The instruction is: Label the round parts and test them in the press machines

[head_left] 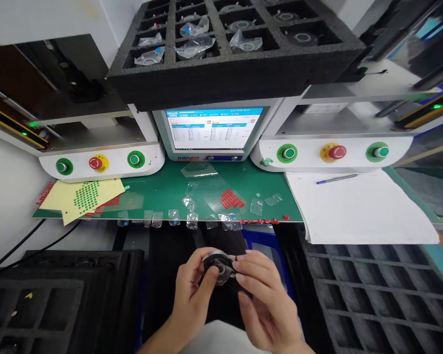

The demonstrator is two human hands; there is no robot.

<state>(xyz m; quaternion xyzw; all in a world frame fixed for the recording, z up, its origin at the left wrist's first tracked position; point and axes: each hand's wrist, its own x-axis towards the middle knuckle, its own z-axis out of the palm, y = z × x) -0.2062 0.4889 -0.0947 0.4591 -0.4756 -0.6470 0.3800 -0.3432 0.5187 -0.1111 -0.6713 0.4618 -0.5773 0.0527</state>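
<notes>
A small round black part (217,266) with a metal rim is held between both hands, low in the middle of the view, below the table's front edge. My left hand (192,290) grips its left side with thumb and fingers. From the right, my right hand (266,295) pinches its edge with the fingertips. The part's underside is hidden by the fingers.
A green mat (162,189) carries clear film pieces (192,204), a red sticker sheet (232,198) and yellow sheets (81,195) with green dots. White papers (358,209) with a pen (335,178) lie right. A screen (214,129) sits between two button panels. Black foam trays stand above (229,73), left (59,300) and right (384,300).
</notes>
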